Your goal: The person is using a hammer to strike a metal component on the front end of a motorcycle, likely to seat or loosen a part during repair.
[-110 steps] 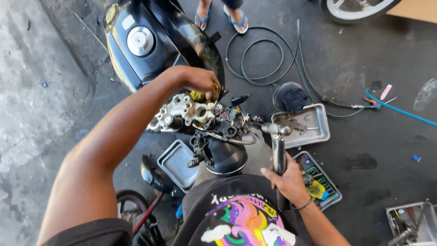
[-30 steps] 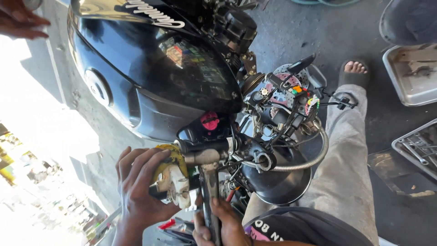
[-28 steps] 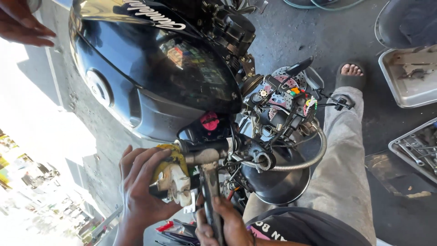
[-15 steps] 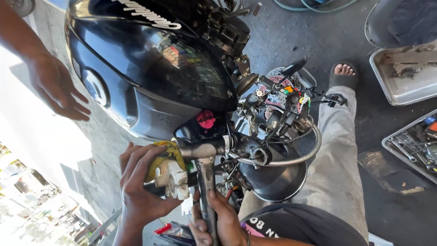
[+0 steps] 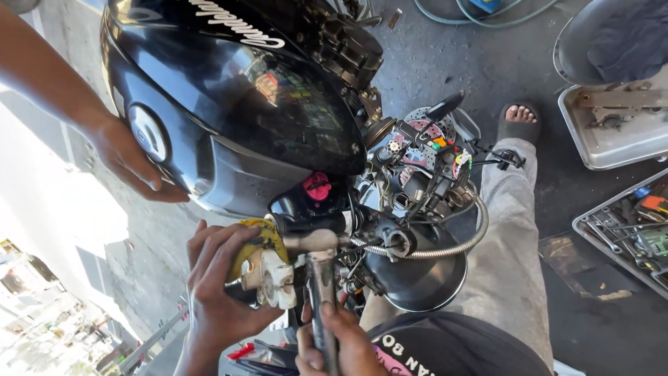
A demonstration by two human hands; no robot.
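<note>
My left hand (image 5: 219, 289) grips a yellow and white motorcycle part (image 5: 264, 268) held against the bike's handlebar area. My right hand (image 5: 334, 341) is closed around the shaft of a metal hammer (image 5: 316, 261), whose head sits right beside that part. Just above them is the black handlebar grip (image 5: 313, 223) with a pink sticker (image 5: 318, 186). The glossy black fuel tank (image 5: 236, 104) fills the upper middle. Another person's hand (image 5: 132, 163) reaches in from the upper left and touches the tank's side.
A tangle of switches, cables and a flexible metal hose (image 5: 452, 240) lies right of the grip. My grey trouser leg (image 5: 511, 257) and sandalled foot (image 5: 518, 115) are at right. Metal trays (image 5: 612, 132) with tools stand on the dark floor at far right.
The view has shifted slightly. The other person's hand has moved down from the top left corner onto the tank's side. My hands stay on the part and the hammer.
</note>
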